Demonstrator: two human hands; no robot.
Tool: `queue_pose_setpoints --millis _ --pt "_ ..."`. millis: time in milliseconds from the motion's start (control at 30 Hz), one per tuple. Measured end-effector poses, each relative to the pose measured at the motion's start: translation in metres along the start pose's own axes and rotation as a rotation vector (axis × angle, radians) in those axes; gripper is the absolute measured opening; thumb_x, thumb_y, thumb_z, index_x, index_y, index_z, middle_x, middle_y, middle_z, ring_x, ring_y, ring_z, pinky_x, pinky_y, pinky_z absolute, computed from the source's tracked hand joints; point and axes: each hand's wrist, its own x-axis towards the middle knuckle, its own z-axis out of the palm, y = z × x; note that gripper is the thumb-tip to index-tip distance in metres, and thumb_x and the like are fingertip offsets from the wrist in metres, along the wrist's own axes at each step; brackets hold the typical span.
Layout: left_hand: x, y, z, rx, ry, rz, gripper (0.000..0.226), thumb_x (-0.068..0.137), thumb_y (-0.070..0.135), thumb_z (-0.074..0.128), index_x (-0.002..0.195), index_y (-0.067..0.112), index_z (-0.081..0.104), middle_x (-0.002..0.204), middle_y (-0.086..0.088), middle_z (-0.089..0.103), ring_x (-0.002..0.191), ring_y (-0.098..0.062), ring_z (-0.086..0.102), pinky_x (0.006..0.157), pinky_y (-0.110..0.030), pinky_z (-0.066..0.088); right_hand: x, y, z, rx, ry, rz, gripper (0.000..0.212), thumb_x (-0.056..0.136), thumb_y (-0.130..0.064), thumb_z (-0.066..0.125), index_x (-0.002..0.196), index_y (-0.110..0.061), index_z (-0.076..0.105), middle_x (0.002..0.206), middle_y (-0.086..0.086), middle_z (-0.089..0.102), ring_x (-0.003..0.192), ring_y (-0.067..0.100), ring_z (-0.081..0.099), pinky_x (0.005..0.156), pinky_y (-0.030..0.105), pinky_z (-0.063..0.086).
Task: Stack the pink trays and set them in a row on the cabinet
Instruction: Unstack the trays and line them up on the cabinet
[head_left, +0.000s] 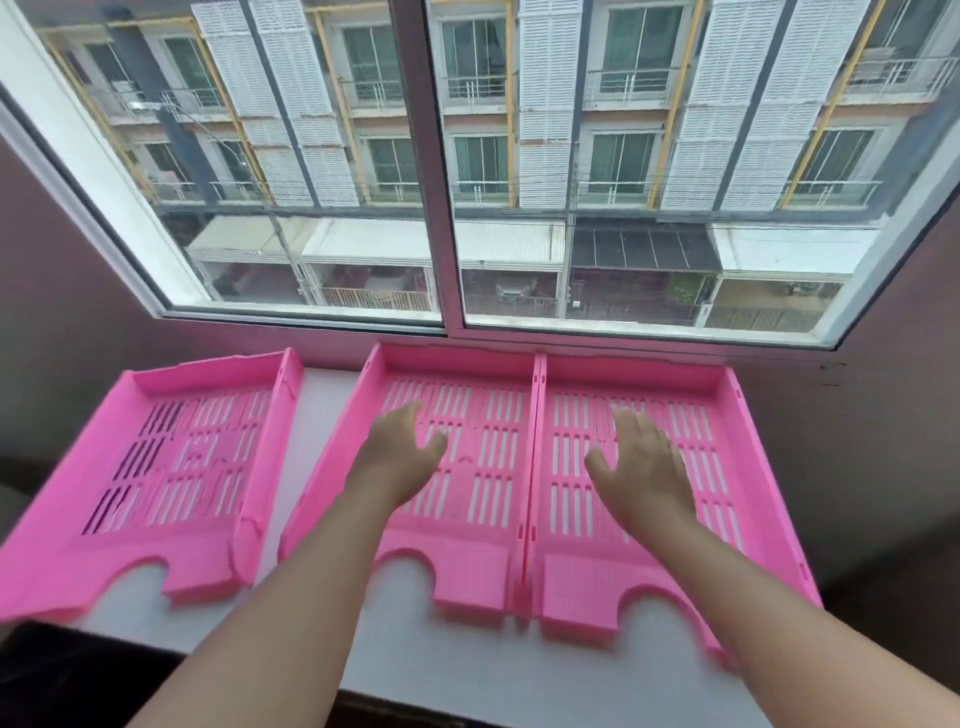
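Forearms reaching in from the near edge over white cabinet top (332, 519). Left hand (402, 457) spread above middle pink slotted plastic tray (483, 519), fingers apart, gripping nothing; contact with tray floor impossible to tell. Right hand (644, 467) likewise splayed over right pink slotted plastic tray (727, 525), clasping nothing. Middle and right trays side by side, walls touching, both without contents. Third pink slotted plastic tray (156, 467) well apart at left, angled, overhanging cabinet's left end, also holding nothing. Beyond, sliding glass window (436, 208) with white frame, facing multi-storey building with white shutters (545, 104).
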Motion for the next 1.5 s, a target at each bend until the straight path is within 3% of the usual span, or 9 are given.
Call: queue_pose_setpoints --millis 300,400,500,667,967,1233,1333,1400,1500 --pt "-0.003 -0.128 -0.072 0.167 0.142 -0.214 0.071 0.090 0.047 0.053 0.148 0.011 0.035 0.153 -0.012 0.039 0.140 -0.033 0.032 0.112 -0.048 0.031 -0.010 -0.095 0.073 0.150 -0.149 0.046 0.070 0.094 -0.026 0.052 0.155 -0.014 0.019 0.164 0.006 0.002 0.149 0.028 0.015 0.113 0.045 0.033" --pt "0.002 -0.145 -0.075 -0.186 0.027 -0.346 0.087 0.091 0.049 0.055 0.158 0.018 0.009 0.164 -0.009 0.018 0.148 -0.033 0.023 0.115 -0.051 0.026 -0.008 -0.098 0.079 0.133 -0.104 0.100 0.067 0.093 -0.012 0.050 0.154 -0.010 0.021 0.164 0.006 0.003 0.141 0.034 0.034 0.083 0.036 0.053" --pt "0.005 -0.148 -0.066 -0.315 -0.001 -0.328 0.094 0.088 0.055 0.057 0.157 0.021 0.004 0.164 -0.008 0.020 0.147 -0.031 0.029 0.114 -0.050 0.030 -0.004 -0.096 0.087 0.020 -0.093 0.122 0.065 0.092 -0.002 0.043 0.153 -0.009 0.022 0.164 0.007 -0.002 0.117 0.033 0.056 0.051 0.026 0.039" --pt "0.011 -0.143 -0.048 -0.329 -0.141 -0.211 0.098 0.083 0.059 0.059 0.156 0.029 0.001 0.165 -0.004 0.014 0.149 -0.031 0.022 0.117 -0.058 0.026 -0.002 -0.096 0.093 -0.078 -0.076 0.160 0.068 0.091 0.004 0.040 0.154 -0.014 0.019 0.164 0.000 -0.005 0.094 0.025 0.060 0.047 0.022 0.032" --pt "0.018 -0.142 -0.047 -0.277 -0.335 -0.103 0.080 0.098 0.021 0.047 0.157 0.026 -0.006 0.166 -0.003 0.010 0.148 -0.030 0.025 0.112 -0.043 0.031 -0.006 -0.102 0.091 -0.032 -0.062 0.197 0.074 0.089 0.007 0.040 0.155 -0.019 0.019 0.164 -0.005 -0.003 0.082 0.021 0.064 0.045 0.020 0.037" --pt "0.023 -0.131 -0.046 -0.314 -0.361 -0.119 0.069 0.103 0.009 0.032 0.157 0.020 -0.010 0.167 -0.008 0.001 0.151 -0.029 0.012 0.118 -0.045 0.018 -0.006 -0.099 0.090 0.054 -0.066 0.182 0.073 0.090 0.012 0.038 0.154 -0.019 0.022 0.165 -0.002 0.000 0.051 0.010 0.043 0.044 0.022 0.036" --pt "0.019 -0.128 -0.048 -0.302 -0.341 -0.125 0.068 0.104 0.013 0.035 0.157 0.018 -0.007 0.166 -0.010 0.004 0.152 -0.029 0.012 0.119 -0.045 0.015 -0.005 -0.098 0.088 0.053 -0.084 0.166 0.076 0.089 0.014 0.036 0.155 -0.020 0.018 0.165 -0.002 -0.006 0.069 0.010 0.052 0.046 0.021 0.036" --pt "0.013 -0.125 -0.050 -0.298 -0.281 -0.118 0.068 0.103 0.019 0.041 0.158 0.018 0.000 0.166 -0.010 0.010 0.151 -0.030 0.015 0.119 -0.047 0.017 -0.006 -0.099 0.081 0.115 -0.154 0.161 0.080 0.090 0.013 0.036 0.156 -0.022 0.010 0.164 -0.004 -0.014 0.117 0.016 0.050 0.071 0.032 0.053" --pt "-0.003 -0.122 -0.049 -0.314 -0.131 -0.100 0.073 0.098 0.027 0.053 0.157 0.019 0.011 0.163 -0.006 0.021 0.148 -0.030 0.025 0.115 -0.050 0.025 -0.007 -0.100 0.064 0.236 -0.266 0.196 0.079 0.096 -0.001 0.044 0.157 -0.022 -0.001 0.163 0.004 -0.015 0.150 0.028 0.005 0.118 0.047 0.018"
